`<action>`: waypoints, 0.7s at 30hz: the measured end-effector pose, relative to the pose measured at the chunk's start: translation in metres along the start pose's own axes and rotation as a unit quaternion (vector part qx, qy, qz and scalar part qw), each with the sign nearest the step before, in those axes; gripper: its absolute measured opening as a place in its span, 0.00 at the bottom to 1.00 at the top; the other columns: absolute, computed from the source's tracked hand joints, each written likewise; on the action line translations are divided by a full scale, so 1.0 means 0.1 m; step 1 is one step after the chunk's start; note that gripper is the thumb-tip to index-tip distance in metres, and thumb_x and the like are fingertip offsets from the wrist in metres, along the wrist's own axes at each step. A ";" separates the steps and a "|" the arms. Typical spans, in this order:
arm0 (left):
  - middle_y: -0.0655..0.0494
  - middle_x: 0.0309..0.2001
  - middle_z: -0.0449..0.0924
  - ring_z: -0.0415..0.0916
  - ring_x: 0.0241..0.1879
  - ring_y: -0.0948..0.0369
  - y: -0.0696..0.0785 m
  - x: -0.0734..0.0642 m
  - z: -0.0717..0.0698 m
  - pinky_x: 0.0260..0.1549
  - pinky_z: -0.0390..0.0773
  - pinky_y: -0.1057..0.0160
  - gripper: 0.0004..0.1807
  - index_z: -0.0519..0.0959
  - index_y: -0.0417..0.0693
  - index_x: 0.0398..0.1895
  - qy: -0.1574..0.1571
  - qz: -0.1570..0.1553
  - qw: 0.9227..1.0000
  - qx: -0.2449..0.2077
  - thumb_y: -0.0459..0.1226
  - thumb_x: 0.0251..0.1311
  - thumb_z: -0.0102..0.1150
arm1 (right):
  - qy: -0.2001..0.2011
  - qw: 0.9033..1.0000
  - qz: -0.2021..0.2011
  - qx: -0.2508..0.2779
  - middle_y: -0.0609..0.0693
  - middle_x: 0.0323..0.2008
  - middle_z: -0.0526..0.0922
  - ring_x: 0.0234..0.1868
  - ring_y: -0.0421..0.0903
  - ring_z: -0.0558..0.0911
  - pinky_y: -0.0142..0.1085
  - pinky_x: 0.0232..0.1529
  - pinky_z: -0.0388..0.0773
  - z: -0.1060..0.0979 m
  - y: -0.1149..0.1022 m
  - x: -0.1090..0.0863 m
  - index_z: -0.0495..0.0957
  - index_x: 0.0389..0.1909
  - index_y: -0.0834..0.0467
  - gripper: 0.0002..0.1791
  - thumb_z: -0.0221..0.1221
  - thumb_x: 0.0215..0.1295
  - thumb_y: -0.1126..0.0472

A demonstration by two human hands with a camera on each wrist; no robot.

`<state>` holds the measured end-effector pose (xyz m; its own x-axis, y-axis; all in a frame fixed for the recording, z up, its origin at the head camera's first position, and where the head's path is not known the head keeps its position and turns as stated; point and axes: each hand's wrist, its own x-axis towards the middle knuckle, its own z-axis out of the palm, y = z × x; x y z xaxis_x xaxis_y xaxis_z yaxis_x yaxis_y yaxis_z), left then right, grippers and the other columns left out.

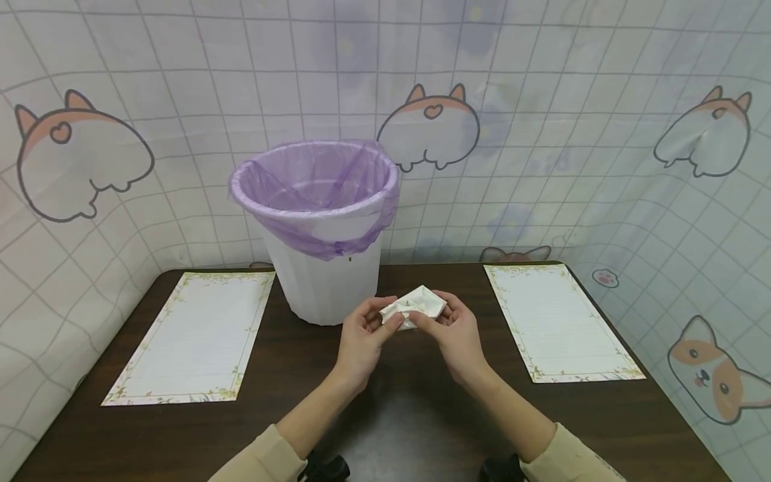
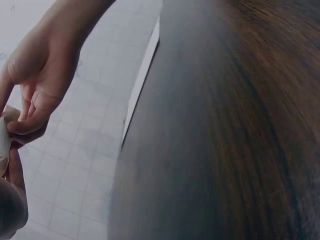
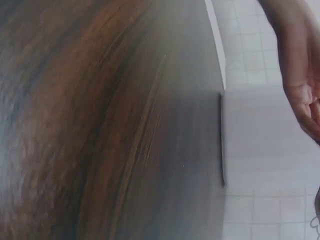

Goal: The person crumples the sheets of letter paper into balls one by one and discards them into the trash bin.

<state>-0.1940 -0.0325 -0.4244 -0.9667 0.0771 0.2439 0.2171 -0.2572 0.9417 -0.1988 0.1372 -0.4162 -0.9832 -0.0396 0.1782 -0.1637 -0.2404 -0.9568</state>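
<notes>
Just in front of the bin, both hands hold a crumpled, folded piece of white paper up over the table. On its left side, my left hand pinches it with the thumb on top and the fingers curled beneath. My right hand grips the opposite side in the same way, its thumb close to the left one. At the edge of the left wrist view only a small part of the white paper shows between the fingers. In the right wrist view the paper is out of sight.
A white trash bin lined with a purple bag stands behind the hands, to the left. Flower-bordered sheets lie on both sides of the dark wooden table, one left and one right. A patterned curtain surrounds the table.
</notes>
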 end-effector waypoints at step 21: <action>0.41 0.42 0.85 0.81 0.33 0.61 -0.01 -0.01 0.04 0.29 0.79 0.68 0.09 0.78 0.31 0.41 0.018 0.018 0.998 0.060 0.25 0.62 0.69 | -0.005 0.995 -0.067 -0.068 0.55 0.37 0.83 0.37 0.42 0.79 0.31 0.37 0.78 0.03 0.03 -0.02 0.75 0.46 0.74 0.12 0.66 0.65 0.74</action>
<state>-0.1928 -0.0284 -0.4249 -0.9617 0.0352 0.2720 0.2646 -0.1411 0.9540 -0.1966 0.1338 -0.4185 -0.9512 -0.0260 0.3075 -0.3030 -0.1115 -0.9465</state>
